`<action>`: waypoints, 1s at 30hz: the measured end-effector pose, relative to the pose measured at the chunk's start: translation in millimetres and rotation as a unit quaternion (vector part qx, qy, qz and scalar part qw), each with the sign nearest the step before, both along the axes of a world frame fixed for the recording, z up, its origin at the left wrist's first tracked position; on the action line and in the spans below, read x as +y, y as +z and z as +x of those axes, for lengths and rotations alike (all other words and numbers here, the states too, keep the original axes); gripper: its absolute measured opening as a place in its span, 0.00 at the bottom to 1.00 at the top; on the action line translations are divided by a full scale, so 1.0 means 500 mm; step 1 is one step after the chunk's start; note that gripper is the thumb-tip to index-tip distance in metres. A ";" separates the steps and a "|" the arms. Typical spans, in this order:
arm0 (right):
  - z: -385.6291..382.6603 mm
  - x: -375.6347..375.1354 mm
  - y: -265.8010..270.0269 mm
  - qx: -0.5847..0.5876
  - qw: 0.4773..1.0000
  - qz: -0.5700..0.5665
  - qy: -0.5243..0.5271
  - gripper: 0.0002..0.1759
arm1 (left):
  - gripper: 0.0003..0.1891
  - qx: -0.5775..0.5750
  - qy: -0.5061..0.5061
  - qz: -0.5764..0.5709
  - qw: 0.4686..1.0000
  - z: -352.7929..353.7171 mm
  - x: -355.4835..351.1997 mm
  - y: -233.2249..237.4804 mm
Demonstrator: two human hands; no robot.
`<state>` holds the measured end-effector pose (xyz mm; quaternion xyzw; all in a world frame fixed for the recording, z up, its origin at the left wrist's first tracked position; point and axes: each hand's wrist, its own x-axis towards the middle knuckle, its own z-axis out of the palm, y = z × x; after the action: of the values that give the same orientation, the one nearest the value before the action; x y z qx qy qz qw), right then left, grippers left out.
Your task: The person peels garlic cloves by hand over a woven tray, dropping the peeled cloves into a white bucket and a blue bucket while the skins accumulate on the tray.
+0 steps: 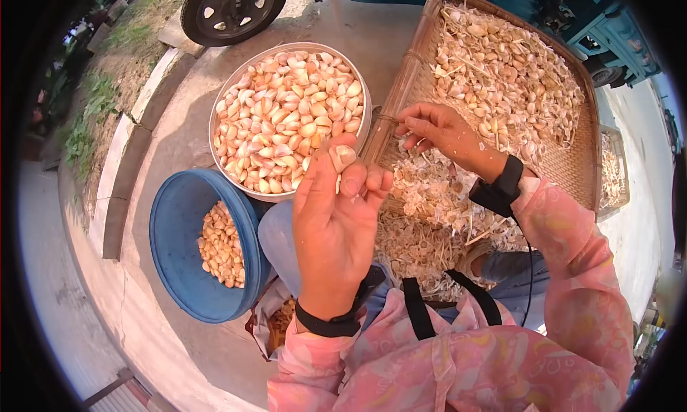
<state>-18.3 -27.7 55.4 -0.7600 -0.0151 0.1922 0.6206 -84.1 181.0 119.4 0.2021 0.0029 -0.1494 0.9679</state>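
My left hand point(335, 222), palm turned up, pinches a garlic clove point(342, 158) between thumb and fingers. Just beyond it stands a round metal basin point(363, 79) heaped with garlic cloves point(286, 118). My right hand point(451, 134) hovers by the near left rim of a large woven bamboo tray point(409, 72). Its fingers are loosely bent and apart, with nothing visible in them. Garlic cloves mixed with dry skins and stalks point(508, 75) cover much of the tray. Below my right hand lies a pile of papery garlic skins point(436, 197).
A blue bucket point(175, 247) with cloves inside leans at the left, beside an open bag point(275, 319). A plastic crate point(614, 168) stands at the right. A wheel point(232, 11), a teal vehicle point(608, 36) and a concrete curb point(136, 140) lie beyond.
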 end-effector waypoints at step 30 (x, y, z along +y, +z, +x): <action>-0.092 -0.304 -0.109 -0.289 0.839 -0.459 -0.045 0.10 | 0.14 -0.244 -0.207 0.566 0.760 -0.027 -0.124 -0.098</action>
<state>-64.2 -179.9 1.0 -0.9786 -0.0696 -0.0789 0.1765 -97.7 119.2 70.6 0.7384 -0.1908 -0.2628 0.5910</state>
